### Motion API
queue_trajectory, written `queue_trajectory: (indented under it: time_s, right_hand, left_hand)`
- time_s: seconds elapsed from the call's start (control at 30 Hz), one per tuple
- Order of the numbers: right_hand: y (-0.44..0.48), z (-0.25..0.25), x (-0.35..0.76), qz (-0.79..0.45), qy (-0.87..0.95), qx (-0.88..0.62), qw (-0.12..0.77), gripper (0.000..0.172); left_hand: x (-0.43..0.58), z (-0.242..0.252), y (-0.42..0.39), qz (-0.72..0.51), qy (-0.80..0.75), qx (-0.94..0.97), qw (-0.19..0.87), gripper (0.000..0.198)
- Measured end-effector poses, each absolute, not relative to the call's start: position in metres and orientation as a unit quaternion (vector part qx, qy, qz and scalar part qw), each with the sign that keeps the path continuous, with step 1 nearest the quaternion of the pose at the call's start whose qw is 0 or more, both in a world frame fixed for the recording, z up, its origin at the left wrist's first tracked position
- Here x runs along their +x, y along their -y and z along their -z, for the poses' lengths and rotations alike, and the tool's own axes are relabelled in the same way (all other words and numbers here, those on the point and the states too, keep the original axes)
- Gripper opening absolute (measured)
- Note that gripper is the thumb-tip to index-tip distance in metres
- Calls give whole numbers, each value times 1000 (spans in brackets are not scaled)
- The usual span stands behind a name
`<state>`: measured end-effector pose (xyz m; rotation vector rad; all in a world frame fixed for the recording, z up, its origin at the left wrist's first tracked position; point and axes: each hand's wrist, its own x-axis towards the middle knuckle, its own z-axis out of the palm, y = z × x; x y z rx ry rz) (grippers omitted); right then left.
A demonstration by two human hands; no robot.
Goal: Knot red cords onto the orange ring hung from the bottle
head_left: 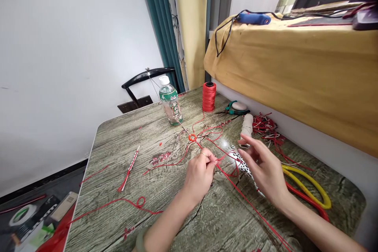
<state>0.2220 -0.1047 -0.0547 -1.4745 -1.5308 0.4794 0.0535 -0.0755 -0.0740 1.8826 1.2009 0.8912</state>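
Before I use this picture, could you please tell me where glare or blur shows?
In the head view, glare whitens the table beside the small rings; same view, a dark bluish smear blurs the top-right corner; head view again, the red spool and the red cord in the left hand look fairly sharp.

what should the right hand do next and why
Probably bring the right hand in to pinch the red cord that runs out from the left fingertips toward it. The left hand already pinches the cord, while the right is open, thumb and fingers apart, and seems to hold nothing, so it looks free to take that strand.
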Motion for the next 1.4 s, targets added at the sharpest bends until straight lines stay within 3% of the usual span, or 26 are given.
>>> queue_trajectory:
  time_s: [0.07, 0.2, 0.3, 0.4, 0.67, 0.9, 1.03, 1.2, 1.4]
  right_hand:
    - [107, 51, 221, -115, 728, -536, 411, 37]
    - [102, 51, 216, -125, 839, -472, 241, 35]
    - [96, 53, 216, -125, 839, -496, 185, 23]
    - [93, 52, 218, -127, 811, -546, 165, 22]
    - [95, 47, 211, -451, 661, -524, 293, 28]
    - [105, 42, 199, -516, 582, -515, 361, 25]
    - [102, 41, 199, -534, 555, -522, 367, 28]
    - [99, 41, 203, -498, 604, -519, 345, 27]
    - [97, 46, 212, -628, 471, -507, 357, 25]
  left_hand:
    - [53, 73, 76, -339, -473, 735, 347, 7]
    - [53, 72, 75, -337, -472, 745, 330, 8]
    - [52, 71, 75, -343, -450, 753, 335, 9]
    - [50, 70, 75, -341, -428, 773, 321, 14]
    - [48, 66, 71, -343, -383, 818, 259, 16]
    - [48, 64, 72, -396, -375, 781, 305, 12]
    - [51, 68, 72, -408, -385, 766, 313, 3]
    - [56, 75, 73, -396, -455, 739, 300, 6]
    - [57, 76, 73, -400, -474, 714, 325, 7]
